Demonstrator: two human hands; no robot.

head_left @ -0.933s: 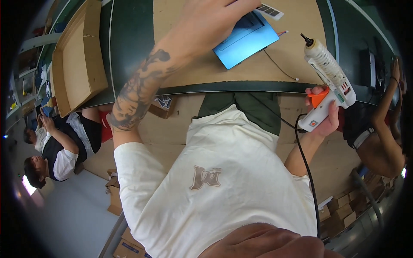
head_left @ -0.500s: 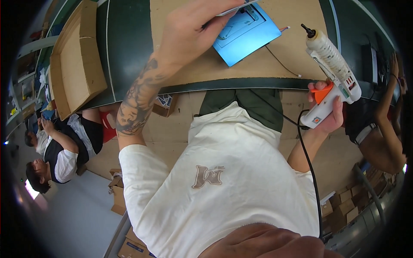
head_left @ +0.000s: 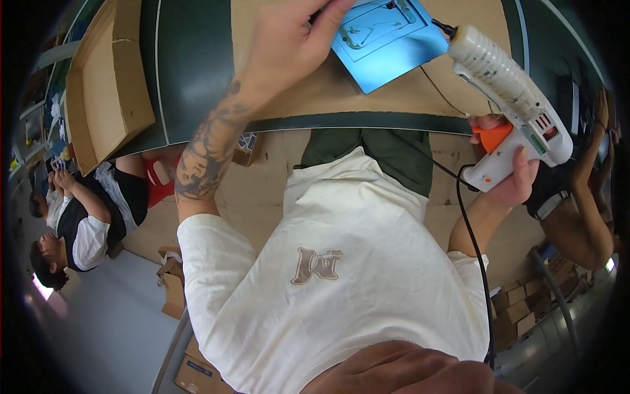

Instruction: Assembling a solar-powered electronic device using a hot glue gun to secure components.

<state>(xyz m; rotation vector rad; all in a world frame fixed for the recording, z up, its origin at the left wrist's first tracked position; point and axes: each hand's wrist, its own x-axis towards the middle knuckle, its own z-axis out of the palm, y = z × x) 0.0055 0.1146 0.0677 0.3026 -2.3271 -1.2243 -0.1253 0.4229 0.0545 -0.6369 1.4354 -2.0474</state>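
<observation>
My right hand (head_left: 508, 167) is wrapped round the handle of a white hot glue gun (head_left: 518, 92) with an orange trigger. Its dark nozzle points up and left, close to the right edge of a shiny blue panel (head_left: 380, 69). The panel lies tilted on the tabletop, with a recessed rectangle and greenish marks on its face. At the panel's upper left, my left hand (head_left: 295, 39) is closed, thumb against a thin pale flat piece (head_left: 363, 2). The top of the picture cuts off most of that piece and the fingers.
Brown board (head_left: 282, 108) covers the middle of the dark green table (head_left: 190, 65). A thin wire (head_left: 441, 92) runs from the panel. An open cardboard box (head_left: 108, 85) stands at left. The gun's black cord (head_left: 469, 230) hangs beside me. Other people sit at both sides.
The glue gun has moved up and left, bringing its nozzle nearer the panel. The panel appears slightly further right in view. My left hand has shifted a little, and less of the pale piece shows.
</observation>
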